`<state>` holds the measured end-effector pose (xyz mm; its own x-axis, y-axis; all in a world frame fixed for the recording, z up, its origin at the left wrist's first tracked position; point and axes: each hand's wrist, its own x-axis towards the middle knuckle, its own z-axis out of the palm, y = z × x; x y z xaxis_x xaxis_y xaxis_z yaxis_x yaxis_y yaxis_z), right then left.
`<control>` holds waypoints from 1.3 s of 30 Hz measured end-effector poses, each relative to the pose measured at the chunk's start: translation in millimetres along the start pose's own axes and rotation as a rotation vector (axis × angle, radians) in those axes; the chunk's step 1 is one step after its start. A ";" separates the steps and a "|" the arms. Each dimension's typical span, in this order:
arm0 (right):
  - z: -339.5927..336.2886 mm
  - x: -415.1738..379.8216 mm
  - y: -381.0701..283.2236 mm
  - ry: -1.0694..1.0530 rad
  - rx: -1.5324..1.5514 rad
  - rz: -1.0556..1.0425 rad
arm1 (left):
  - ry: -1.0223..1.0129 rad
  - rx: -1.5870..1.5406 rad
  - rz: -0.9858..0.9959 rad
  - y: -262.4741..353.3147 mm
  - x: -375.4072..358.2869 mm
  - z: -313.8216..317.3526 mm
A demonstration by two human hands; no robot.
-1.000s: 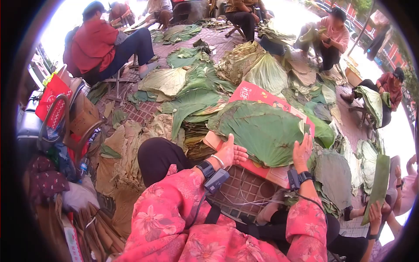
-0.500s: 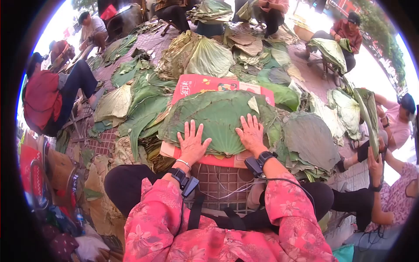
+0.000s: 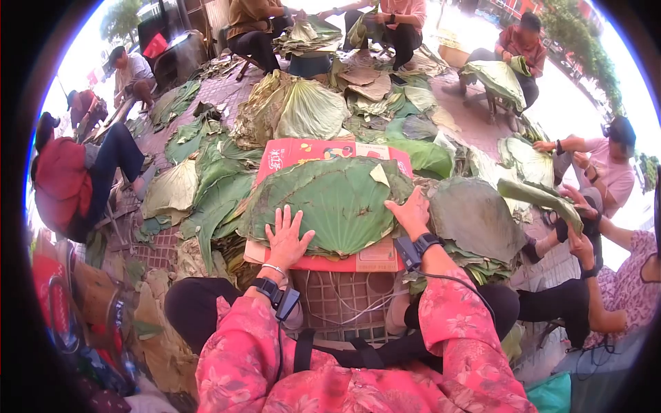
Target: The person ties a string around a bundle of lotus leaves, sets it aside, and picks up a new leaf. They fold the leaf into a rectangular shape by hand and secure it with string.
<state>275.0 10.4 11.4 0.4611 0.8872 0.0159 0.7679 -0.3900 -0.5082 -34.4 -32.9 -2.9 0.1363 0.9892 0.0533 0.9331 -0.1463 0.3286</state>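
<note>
A large green lotus leaf (image 3: 330, 206) lies spread over a red printed cardboard sheet (image 3: 313, 263) in front of me. My left hand (image 3: 286, 241) rests flat on the leaf's left front part, its fingers spread. At the right edge of the leaf is my right hand (image 3: 412, 213), thumb stretched over the leaf and the other fingers bunched upward, apart from the thumb. A small pale leaf piece (image 3: 379, 175) sits near the leaf's far right edge. Both wrists carry strapped black devices.
A stack of leaves (image 3: 475, 219) stands close on the right, and more leaves (image 3: 220, 199) cover the ground at left. A pale leaf heap (image 3: 310, 110) lies ahead. Several people sit around; one at right (image 3: 620, 289) holds a folded leaf (image 3: 540, 195).
My right hand has shifted from the leaf's surface to its right edge. My left hand stays spread on the leaf. The leaf looks flatter and wider. The view has tilted slightly.
</note>
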 end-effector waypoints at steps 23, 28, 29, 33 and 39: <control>25.7 90.4 30.3 -0.101 0.396 0.108 | 0.232 -0.039 0.086 16.0 1.1 -2.2; 27.6 102.0 23.7 -0.141 0.771 -0.061 | -0.025 -1.030 -0.004 45.0 20.3 -11.0; 26.0 98.4 14.3 -0.206 0.961 -0.052 | -0.100 -1.176 -0.080 50.7 29.1 -7.9; 0.8 26.4 -62.4 -0.110 0.646 -0.327 | -0.425 -1.838 -0.369 57.2 64.3 10.3; 22.2 -31.7 -80.1 -0.581 0.801 -0.547 | -0.423 -2.132 -0.322 45.8 72.8 28.8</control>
<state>189.0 19.0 32.5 -0.2864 0.9518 0.1094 0.2011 0.1714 -0.9645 27.8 32.5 -11.2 0.4166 0.8731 -0.2532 -0.6826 0.4844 0.5472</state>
